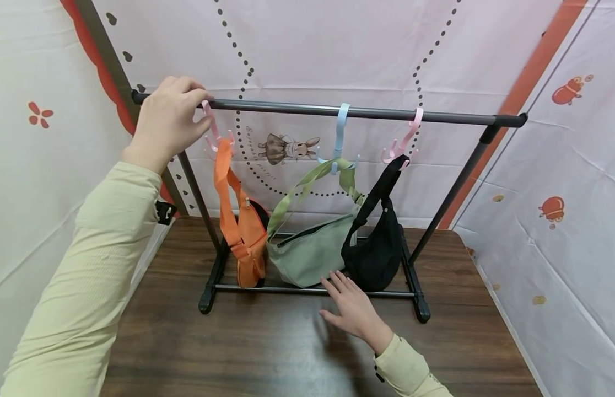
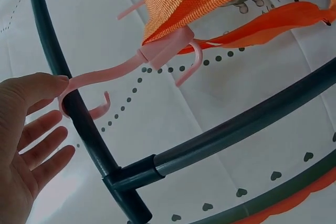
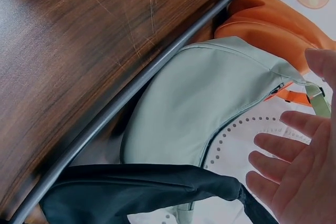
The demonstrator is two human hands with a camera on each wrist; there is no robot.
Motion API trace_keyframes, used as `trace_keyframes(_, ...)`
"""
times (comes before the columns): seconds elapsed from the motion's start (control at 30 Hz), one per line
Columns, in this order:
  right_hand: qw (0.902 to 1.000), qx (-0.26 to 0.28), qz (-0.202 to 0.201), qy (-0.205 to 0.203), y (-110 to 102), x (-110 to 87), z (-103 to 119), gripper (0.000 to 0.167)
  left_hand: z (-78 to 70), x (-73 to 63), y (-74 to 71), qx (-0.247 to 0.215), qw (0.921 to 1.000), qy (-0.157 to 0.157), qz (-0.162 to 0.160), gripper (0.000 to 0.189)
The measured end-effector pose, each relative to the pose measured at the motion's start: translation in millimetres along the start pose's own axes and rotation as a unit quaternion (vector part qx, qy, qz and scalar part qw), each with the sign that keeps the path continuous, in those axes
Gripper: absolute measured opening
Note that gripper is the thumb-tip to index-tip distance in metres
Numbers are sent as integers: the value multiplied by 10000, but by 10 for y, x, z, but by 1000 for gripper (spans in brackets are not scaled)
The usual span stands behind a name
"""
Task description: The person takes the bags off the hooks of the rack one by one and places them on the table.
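At the rack's top left, my left hand pinches the top of a pink hook between thumb and forefinger, where it curves over the black rail. An orange bag hangs by its strap from that hook. My right hand is held with fingers spread in front of the sage-green bag, its fingertips overlapping the bag's lower edge in the head view. A light-blue hook carries the green bag's strap. Beside it, a black bag hangs from another pink hook.
The black rack stands on a dark wooden table, with a low crossbar along its front. Printed white cloth rises behind the rack and at both sides.
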State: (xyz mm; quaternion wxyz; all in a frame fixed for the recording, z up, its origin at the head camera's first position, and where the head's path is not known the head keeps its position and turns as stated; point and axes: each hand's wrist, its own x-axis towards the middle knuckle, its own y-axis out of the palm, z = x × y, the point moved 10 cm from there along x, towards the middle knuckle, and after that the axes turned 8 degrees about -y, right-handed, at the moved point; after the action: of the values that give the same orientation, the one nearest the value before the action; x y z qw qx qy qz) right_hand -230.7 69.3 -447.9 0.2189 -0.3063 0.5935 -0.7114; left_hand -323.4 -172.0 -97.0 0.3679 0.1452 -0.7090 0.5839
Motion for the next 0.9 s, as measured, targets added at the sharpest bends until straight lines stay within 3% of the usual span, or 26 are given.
trace_keyframes(0.4, 9998, 26, -56, -202, 18, 140, 108, 60, 11, 46, 38, -218, 9997, 123, 9, 23)
trace_keyframes(0.67, 9986, -116, -222, -470, -125, 379, 245, 58, 17, 45, 52, -202, 9997, 146, -75, 23)
trace_keyframes(0.9, 9942, -378, -603, -801, -404, 671, 375, 47, -22, 59, 76, -259, 9993, 203, -154, 22)
